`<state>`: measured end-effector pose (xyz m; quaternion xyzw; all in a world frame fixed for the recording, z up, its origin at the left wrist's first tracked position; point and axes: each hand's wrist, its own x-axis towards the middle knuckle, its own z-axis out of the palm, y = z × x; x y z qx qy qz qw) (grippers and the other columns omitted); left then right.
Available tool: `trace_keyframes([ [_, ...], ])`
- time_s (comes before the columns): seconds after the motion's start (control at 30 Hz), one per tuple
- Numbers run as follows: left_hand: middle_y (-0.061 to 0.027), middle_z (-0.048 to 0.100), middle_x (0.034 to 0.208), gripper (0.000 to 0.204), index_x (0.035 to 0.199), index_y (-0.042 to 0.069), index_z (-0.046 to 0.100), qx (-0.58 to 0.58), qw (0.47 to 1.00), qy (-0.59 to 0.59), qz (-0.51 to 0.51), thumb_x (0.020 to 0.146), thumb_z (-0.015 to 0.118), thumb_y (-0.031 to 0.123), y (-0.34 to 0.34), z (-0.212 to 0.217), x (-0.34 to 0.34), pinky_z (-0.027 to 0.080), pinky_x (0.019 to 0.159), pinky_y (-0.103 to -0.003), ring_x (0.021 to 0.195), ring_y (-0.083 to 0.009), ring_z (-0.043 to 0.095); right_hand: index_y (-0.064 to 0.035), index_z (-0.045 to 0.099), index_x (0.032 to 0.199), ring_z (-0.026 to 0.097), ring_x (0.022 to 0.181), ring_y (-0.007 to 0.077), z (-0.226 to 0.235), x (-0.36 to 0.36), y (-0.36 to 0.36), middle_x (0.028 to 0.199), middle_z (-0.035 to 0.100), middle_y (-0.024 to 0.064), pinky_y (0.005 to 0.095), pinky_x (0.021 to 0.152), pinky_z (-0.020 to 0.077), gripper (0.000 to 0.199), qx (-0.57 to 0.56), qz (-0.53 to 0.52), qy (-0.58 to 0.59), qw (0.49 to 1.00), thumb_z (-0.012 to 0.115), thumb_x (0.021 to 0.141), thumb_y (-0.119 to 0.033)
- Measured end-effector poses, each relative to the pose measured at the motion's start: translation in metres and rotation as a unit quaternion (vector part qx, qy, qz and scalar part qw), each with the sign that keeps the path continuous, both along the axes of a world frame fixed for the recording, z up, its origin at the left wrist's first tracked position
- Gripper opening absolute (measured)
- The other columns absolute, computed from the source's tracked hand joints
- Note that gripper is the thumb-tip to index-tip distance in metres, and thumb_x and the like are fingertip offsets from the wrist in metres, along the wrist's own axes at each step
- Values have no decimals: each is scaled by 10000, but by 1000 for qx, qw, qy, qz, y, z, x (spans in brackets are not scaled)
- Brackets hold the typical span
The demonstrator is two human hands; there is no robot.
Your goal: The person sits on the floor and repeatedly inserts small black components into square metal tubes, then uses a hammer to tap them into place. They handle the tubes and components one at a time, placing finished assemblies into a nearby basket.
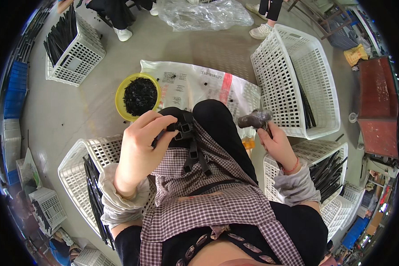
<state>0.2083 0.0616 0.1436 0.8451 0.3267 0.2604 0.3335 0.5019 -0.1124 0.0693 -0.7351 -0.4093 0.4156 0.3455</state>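
We see a bundle of black square-section plastic tubes (191, 142) resting on the person's lap, over a checked purple-and-white apron (217, 199); its long axis runs near to far, with the open square ends pointing away toward the floor by the knee. The left hand (139, 148) is curled over the far end of the bundle, thumb and fingers closed together on a small black piece right at the tube openings. The right hand (277, 144) is clamped around the handle of a dark rubber-headed mallet (255, 119), whose head is raised to the right of the knee, apart from the tubes. Just beyond the left hand, on the floor, sits a round yellow plastic bowl filled with small black parts (138, 96), beside a white printed sack (199, 86) spread flat. White lattice plastic crates (297, 80) stand on the right and on the near left, several holding long black strips.
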Motion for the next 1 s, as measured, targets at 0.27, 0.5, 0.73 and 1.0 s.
trace_keyframes([
  [0.27,-75,571,842,264,935,19,692,-12,997,5,-74,698,684,-97,7,1,3,477,597,-310,695,-214,586,35,546,956,436,605,140,-15,7,-12,662,507,54,298,575,394,350,-35,-22,19,999,574,948,-314],
  [0.5,-108,590,876,365,1069,28,664,25,995,48,-81,729,651,-104,7,2,7,503,617,-327,697,-247,602,37,551,965,424,602,123,-11,1,-7,656,504,46,283,568,388,318,-14,-11,36,999,584,945,-279],
  [0.73,-81,638,943,354,1061,-12,643,-24,999,30,-6,722,745,-18,-4,-4,3,437,547,-244,592,-107,495,34,555,964,433,596,132,-6,-1,-8,649,508,67,292,561,384,313,-3,11,-2,1000,591,938,-276],
  [1.0,-113,637,885,251,938,4,675,-7,1000,16,17,710,770,49,-11,-20,10,514,642,-333,743,-277,628,29,557,939,437,592,147,5,-4,-6,660,511,76,295,559,384,360,19,36,-30,999,590,940,-329],
])
